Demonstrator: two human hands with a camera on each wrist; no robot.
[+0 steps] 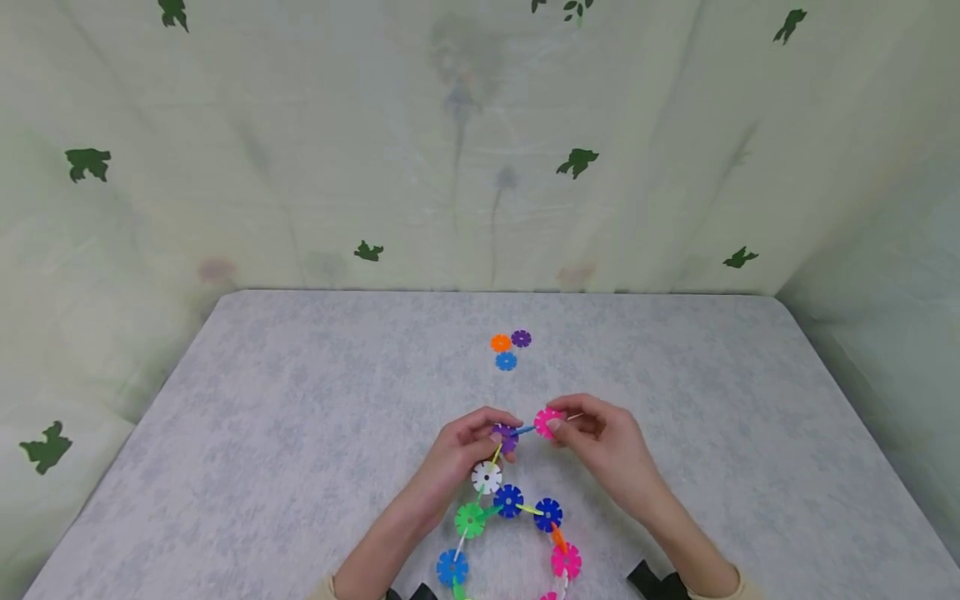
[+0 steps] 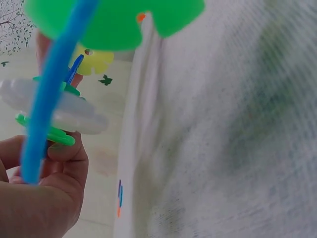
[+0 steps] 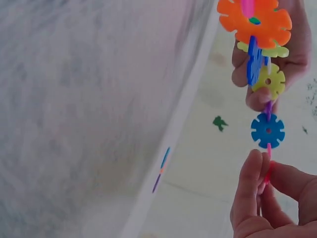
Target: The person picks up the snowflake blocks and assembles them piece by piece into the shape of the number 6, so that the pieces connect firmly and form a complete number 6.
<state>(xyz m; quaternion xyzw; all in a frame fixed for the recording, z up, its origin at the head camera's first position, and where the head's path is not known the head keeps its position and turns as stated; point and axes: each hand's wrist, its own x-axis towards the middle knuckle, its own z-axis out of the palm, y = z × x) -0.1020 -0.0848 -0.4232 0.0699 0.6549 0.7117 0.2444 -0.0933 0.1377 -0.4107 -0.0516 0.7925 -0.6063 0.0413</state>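
My left hand (image 1: 456,457) pinches a purple notched disc (image 1: 507,439) near the top of a chain of snowflake-shaped plastic discs. A blue disc (image 3: 268,131), edge-on in the head view, links it to a pink disc (image 1: 546,422). That pink disc is gripped between the thumb and fingers of my right hand (image 1: 609,450). Below the left hand the chain runs through a white disc (image 1: 487,477) and a green disc (image 1: 470,520) into a ring. In the left wrist view a blurred blue disc (image 2: 54,99) and a large green disc (image 2: 114,25) partly cover the left hand.
Three loose discs lie farther back on the grey table (image 1: 300,400): an orange disc (image 1: 500,342), a purple disc (image 1: 521,338) and a light blue disc (image 1: 506,361). A pale curtain (image 1: 480,208) with green leaf shapes hangs behind. The ring's lower part runs out of the head view.
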